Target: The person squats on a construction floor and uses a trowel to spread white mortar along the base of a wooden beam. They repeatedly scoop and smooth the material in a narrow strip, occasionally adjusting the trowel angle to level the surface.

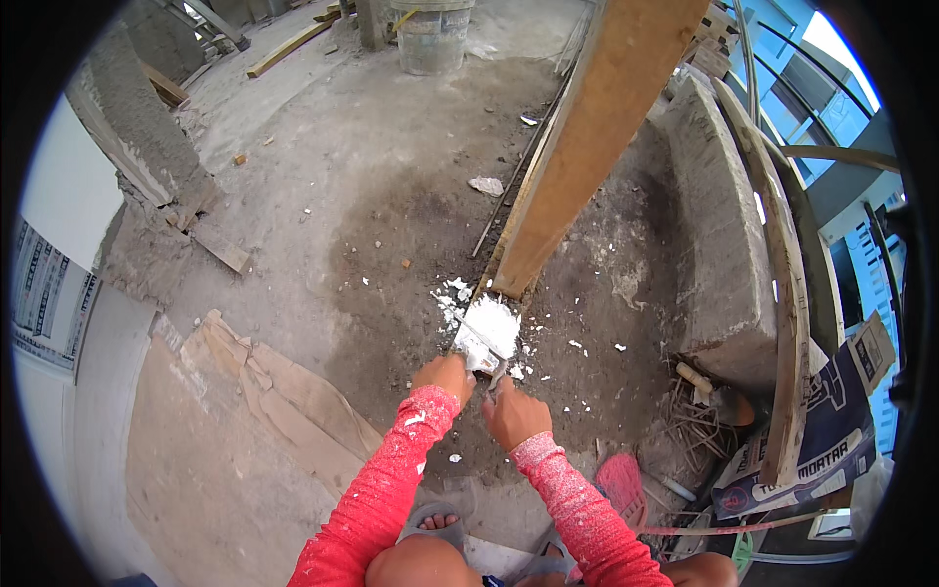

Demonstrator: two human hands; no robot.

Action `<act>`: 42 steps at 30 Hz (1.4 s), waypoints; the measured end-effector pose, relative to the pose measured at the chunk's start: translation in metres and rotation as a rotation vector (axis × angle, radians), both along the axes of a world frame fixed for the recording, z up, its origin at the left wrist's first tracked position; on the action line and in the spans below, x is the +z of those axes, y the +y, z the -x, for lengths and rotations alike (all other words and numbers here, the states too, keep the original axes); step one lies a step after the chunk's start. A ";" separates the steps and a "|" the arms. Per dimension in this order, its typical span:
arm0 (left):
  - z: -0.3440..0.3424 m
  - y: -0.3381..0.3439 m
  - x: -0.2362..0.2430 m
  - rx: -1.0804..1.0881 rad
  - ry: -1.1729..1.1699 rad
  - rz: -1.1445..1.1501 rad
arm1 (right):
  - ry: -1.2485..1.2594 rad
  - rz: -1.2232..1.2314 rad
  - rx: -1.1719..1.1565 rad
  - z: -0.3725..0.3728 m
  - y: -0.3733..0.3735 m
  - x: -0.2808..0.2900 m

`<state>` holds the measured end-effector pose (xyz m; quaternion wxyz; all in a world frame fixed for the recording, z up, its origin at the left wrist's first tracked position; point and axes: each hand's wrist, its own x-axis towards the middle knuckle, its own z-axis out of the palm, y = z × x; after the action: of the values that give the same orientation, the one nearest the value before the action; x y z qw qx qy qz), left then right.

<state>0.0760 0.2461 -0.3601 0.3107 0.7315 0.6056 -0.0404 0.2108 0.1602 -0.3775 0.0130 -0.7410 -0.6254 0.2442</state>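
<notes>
A mound of wet white paste [494,326] lies at the foot of a wooden plank [592,147], with white crumbs scattered round it. My left hand [446,377] is closed at the near left of the paste, round a flat white-smeared tool [473,350] that looks like a putty knife; its handle is hidden in the hand. My right hand [516,413] is closed just beside it, to the right. A small greyish end [498,373] shows above its fingers, too covered to name. Both red sleeves are spotted with white.
A concrete block [719,225] and bent boards [782,293] stand at the right, above a blue mortar bag [817,435]. A pink slipper [621,484] lies near my right forearm. Flattened brown sheeting [245,440] covers the floor at left. A bucket [432,39] stands far off.
</notes>
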 end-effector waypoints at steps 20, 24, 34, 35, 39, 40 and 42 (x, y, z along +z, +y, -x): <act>-0.003 -0.002 0.005 -0.041 0.050 -0.002 | -0.101 -0.005 -0.066 -0.001 0.009 0.013; -0.004 -0.003 0.005 -0.008 0.035 0.064 | -0.043 0.120 -0.026 -0.005 0.007 0.010; -0.001 -0.004 -0.002 -0.033 0.004 -0.027 | -0.072 0.044 -0.092 -0.006 0.000 -0.003; -0.001 -0.003 -0.002 -0.026 -0.004 -0.040 | -0.056 0.013 -0.096 -0.005 -0.001 -0.003; -0.001 -0.004 -0.001 -0.018 0.026 0.000 | -0.009 0.073 -0.069 -0.004 -0.004 0.001; -0.002 -0.004 -0.001 -0.034 0.059 0.065 | -0.025 0.051 -0.079 -0.004 -0.003 0.002; -0.002 -0.003 -0.001 -0.028 0.007 -0.036 | -0.065 -0.039 -0.127 -0.005 -0.003 0.005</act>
<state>0.0778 0.2426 -0.3610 0.2948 0.7452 0.5971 -0.0362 0.2154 0.1574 -0.3723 0.0225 -0.7864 -0.5818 0.2065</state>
